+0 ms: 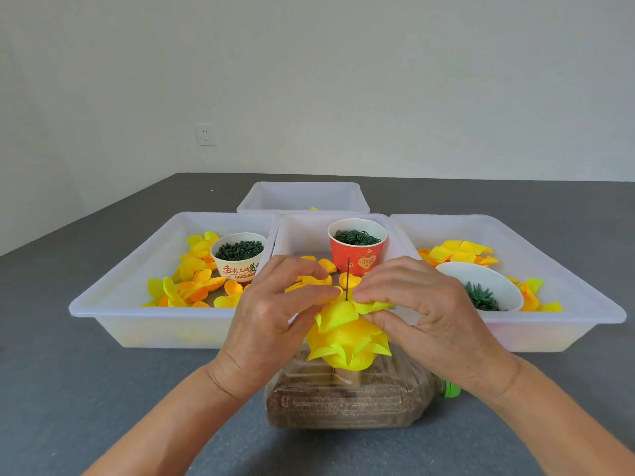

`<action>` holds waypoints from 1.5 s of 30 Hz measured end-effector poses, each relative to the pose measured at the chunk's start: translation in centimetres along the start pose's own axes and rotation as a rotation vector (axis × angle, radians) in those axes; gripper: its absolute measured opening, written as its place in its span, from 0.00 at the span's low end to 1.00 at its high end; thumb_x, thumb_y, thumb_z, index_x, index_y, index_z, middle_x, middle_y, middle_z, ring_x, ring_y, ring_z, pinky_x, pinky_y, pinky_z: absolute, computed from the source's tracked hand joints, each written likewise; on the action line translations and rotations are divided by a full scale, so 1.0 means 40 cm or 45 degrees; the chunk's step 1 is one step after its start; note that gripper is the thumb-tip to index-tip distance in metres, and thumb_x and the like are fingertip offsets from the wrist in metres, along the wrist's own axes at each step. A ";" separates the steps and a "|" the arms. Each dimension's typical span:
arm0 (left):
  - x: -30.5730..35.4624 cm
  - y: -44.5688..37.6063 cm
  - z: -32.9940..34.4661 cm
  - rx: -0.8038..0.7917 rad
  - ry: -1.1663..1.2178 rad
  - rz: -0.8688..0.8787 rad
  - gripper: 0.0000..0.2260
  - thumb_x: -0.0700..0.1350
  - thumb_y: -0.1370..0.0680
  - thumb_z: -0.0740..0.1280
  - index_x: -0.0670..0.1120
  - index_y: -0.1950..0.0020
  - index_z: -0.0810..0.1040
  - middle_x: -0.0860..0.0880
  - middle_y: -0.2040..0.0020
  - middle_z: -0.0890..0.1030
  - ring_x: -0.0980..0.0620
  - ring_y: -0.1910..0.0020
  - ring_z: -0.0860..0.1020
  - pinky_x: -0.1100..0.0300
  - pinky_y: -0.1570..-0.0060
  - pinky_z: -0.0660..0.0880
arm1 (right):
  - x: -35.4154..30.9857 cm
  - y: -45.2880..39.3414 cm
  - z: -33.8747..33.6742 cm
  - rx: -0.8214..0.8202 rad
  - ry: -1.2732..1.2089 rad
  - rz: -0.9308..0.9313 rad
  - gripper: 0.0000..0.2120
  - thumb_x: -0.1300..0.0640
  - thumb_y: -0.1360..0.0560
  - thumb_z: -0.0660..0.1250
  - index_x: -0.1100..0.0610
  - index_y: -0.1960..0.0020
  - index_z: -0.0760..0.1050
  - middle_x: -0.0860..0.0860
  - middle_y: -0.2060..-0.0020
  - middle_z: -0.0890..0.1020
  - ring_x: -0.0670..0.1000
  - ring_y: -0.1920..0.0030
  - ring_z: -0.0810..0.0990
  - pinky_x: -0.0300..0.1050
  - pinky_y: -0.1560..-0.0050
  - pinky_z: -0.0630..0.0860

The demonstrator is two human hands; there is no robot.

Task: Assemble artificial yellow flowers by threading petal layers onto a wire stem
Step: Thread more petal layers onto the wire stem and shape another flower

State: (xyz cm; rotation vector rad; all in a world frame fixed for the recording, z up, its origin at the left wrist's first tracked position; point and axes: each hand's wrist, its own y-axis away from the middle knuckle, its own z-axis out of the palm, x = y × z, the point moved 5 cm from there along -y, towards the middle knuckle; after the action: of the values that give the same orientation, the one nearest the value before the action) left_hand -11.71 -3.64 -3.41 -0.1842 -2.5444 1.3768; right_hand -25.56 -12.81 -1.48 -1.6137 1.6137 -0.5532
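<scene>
left hand (275,304): fingertips pinched on the left edge of the top petal layer (335,316), right beside the wire
right hand (422,304): thumb and fingers pinched on the right edge of the same layer, mirroring the left
wire stem (348,280): thin, dark, upright; its tip pokes up through the layer's centre between the two hands
flower stack (347,345): yellow layers already on the wire below the top one, petal tips curling down and out
base: plastic bottle (343,400) lying on its side under the flower, filled with brown granules, green cap (450,389) to the right; how the wire is fixed below is hidden by the petals
table (86,389): grey surface
left tray (103,314): translucent white, loose yellow and orange petals (192,276) plus a white paper cup (238,255) of dark green pieces
middle tray (309,228): red paper cup (357,249) holding dark green rings, a few petals around it, partly hidden by the hands
right tray (584,304): more yellow petals (457,252) and a white bowl (488,283) with spiky green pieces
rear tray (302,197): behind the middle one, only a bit of yellow visible at its near edge
wall: plain white, one socket (206,135)
</scene>
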 end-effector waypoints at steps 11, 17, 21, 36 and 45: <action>-0.004 -0.003 0.007 -0.082 -0.004 0.006 0.18 0.24 0.37 0.73 0.43 0.55 0.85 0.45 0.50 0.80 0.48 0.51 0.75 0.59 0.53 0.71 | -0.008 0.025 -0.006 -0.056 -0.014 0.043 0.08 0.59 0.33 0.73 0.56 0.54 0.83 0.44 0.56 0.84 0.43 0.52 0.80 0.48 0.51 0.76; 0.012 -0.007 0.000 -0.132 -0.017 0.080 0.13 0.33 0.28 0.61 0.43 0.57 0.85 0.46 0.50 0.80 0.48 0.50 0.74 0.57 0.52 0.72 | -0.007 0.025 -0.001 -0.125 -0.014 0.036 0.07 0.59 0.33 0.73 0.54 0.55 0.83 0.42 0.56 0.83 0.44 0.51 0.80 0.52 0.52 0.76; 0.018 -0.007 -0.001 -0.176 -0.018 0.140 0.12 0.37 0.25 0.61 0.42 0.56 0.84 0.48 0.52 0.82 0.48 0.52 0.75 0.55 0.54 0.74 | -0.006 0.027 -0.005 -0.145 -0.031 0.068 0.08 0.60 0.33 0.73 0.54 0.54 0.83 0.42 0.55 0.83 0.44 0.50 0.80 0.52 0.51 0.76; 0.032 -0.016 -0.013 -0.253 -0.037 0.196 0.08 0.40 0.26 0.66 0.43 0.58 0.85 0.51 0.58 0.84 0.48 0.57 0.80 0.55 0.56 0.76 | -0.020 0.032 -0.010 -0.262 0.022 0.023 0.03 0.60 0.33 0.72 0.54 0.61 0.83 0.42 0.61 0.81 0.46 0.52 0.78 0.51 0.55 0.75; 0.044 -0.022 -0.014 -0.308 -0.051 0.250 0.05 0.34 0.31 0.71 0.42 0.59 0.85 0.49 0.59 0.84 0.47 0.59 0.80 0.52 0.60 0.78 | -0.014 0.020 -0.010 -0.325 -0.147 0.228 0.05 0.53 0.34 0.74 0.53 0.61 0.83 0.43 0.62 0.82 0.44 0.52 0.79 0.47 0.50 0.75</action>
State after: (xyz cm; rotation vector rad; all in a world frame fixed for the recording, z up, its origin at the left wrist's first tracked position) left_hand -13.26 -3.27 -2.11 -0.4653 -2.7850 1.1397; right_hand -26.42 -12.28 -1.73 -1.6277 1.7744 -0.1624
